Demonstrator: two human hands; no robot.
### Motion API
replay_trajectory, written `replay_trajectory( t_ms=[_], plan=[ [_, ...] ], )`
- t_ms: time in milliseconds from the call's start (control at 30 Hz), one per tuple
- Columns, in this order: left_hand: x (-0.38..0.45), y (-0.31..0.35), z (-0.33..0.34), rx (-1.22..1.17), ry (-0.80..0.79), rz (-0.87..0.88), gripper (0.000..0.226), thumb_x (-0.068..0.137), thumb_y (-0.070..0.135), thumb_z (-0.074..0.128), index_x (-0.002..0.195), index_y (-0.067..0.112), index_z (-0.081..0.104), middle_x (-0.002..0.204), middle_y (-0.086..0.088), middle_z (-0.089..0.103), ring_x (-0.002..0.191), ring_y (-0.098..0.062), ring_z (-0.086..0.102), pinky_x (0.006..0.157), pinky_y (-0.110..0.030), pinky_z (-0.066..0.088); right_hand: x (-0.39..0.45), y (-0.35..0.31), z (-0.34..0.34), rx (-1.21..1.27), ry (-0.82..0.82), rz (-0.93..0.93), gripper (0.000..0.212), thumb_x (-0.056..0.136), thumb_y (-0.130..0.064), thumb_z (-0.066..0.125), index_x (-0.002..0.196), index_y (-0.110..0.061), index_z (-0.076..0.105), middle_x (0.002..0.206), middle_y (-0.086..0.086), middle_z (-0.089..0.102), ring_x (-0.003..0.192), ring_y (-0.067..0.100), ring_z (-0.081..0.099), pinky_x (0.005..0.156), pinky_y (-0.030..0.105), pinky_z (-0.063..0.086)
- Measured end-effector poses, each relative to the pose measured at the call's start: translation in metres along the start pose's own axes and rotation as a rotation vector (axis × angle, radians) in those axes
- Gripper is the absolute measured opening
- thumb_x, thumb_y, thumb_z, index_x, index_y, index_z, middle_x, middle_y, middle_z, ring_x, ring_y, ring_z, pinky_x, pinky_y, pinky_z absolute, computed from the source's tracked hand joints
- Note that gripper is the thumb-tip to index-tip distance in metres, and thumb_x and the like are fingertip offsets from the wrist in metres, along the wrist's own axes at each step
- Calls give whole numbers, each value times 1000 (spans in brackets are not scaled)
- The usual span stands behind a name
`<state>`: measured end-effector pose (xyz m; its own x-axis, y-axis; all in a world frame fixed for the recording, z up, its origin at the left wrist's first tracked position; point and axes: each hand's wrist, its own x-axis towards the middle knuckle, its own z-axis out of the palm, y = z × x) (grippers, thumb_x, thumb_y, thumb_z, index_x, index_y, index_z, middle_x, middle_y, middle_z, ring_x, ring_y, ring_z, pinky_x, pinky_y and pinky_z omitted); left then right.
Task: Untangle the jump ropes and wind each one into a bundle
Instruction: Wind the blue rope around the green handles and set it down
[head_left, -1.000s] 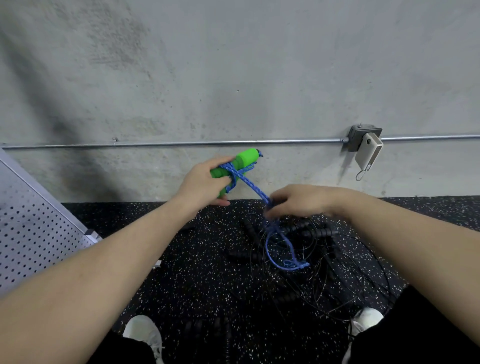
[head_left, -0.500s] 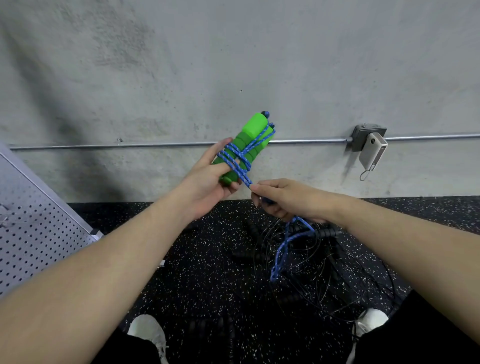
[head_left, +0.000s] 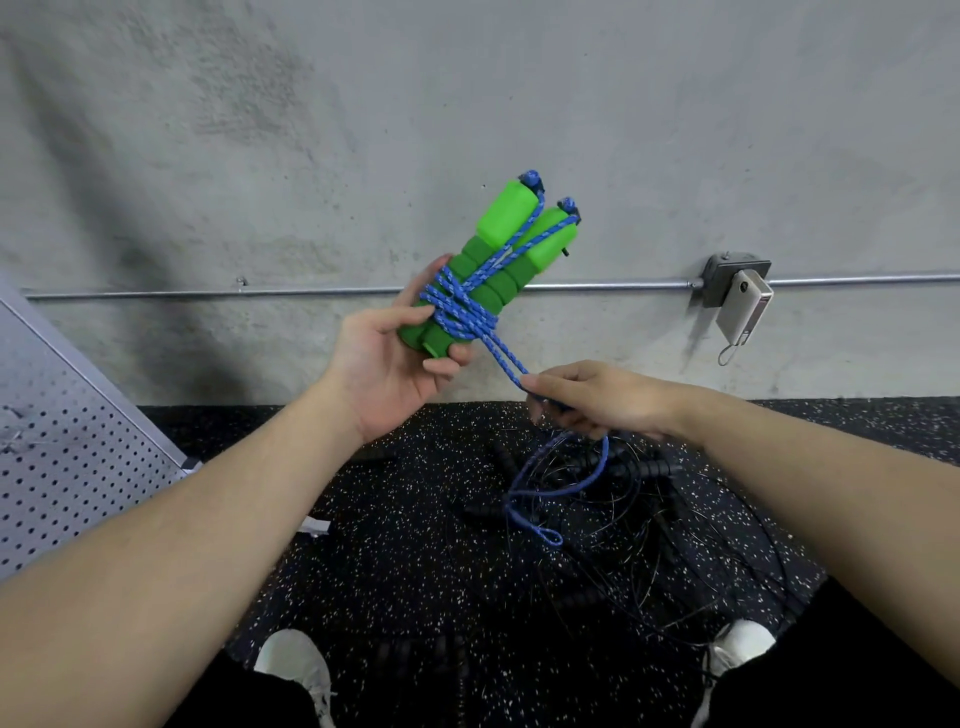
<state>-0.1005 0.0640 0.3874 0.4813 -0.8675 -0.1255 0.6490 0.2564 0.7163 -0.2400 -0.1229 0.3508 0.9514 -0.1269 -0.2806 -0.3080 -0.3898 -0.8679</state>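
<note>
The left hand (head_left: 395, 358) grips both green handles (head_left: 498, 260) side by side as a core, while the right hand (head_left: 597, 402), just below, pinches the blue rope (head_left: 501, 353) taut for wrapping

Left hand (head_left: 384, 358) grips green handles (head_left: 498, 260); right hand (head_left: 597, 402) pinches blue rope (head_left: 501, 353).

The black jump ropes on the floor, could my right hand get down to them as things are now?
Probably not yet. The right hand is pinching the blue rope that runs to the green handles held in the left hand. The black ropes lie right below, nothing between; it just needs to let go.
</note>
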Motion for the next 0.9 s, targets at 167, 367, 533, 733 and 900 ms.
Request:
replay_trajectory(
  t_ms=[167, 367, 533, 733, 900],
  plan=[
    [-5, -3, 0, 134, -43, -149, 39, 65, 9, 57, 100, 23, 68, 90, -9, 66, 54, -22, 49, 35, -18, 35, -4, 1, -7, -121, 21, 31, 40, 95, -49, 57, 73, -17, 61, 54, -4, 41, 46, 10, 35, 46, 23, 31],
    [-5, -9, -2, 606, -154, -342, 38, 76, 8, 52, 113, 15, 57, 87, -19, 67, 53, -27, 57, 37, -20, 38, -18, 7, -29, -139, 74, 67, 25, 87, -12, 68, 65, -15, 57, 38, -10, 53, 39, -1, 52, 54, 18, 51],
    [1, -16, -1, 875, -229, -481, 40, 80, 14, 58, 120, 14, 59, 92, -17, 71, 56, -25, 62, 42, -22, 45, 1, 11, -26, -102, 130, 58, 27, 89, -43, 71, 76, -20, 74, 49, -3, 44, 43, 8, 37, 46, 23, 32],
    [7, -23, 3, 1133, -150, -403, 20, 104, 4, 49, 118, 16, 55, 85, -15, 72, 59, -26, 64, 46, -26, 48, 5, 5, -26, -130, 198, 20, 31, 92, -45, 68, 79, -17, 74, 47, -9, 42, 44, 9, 34, 46, 26, 27],
    [14, -26, -2, 1297, -33, -256, 16, 105, 5, 48, 111, 19, 52, 99, -28, 70, 56, -22, 63, 45, -24, 48, 6, -4, -24, -169, 203, 42, 37, 98, -47, 57, 80, -18, 71, 52, -11, 44, 44, 8, 36, 43, 21, 30]
  ],
)
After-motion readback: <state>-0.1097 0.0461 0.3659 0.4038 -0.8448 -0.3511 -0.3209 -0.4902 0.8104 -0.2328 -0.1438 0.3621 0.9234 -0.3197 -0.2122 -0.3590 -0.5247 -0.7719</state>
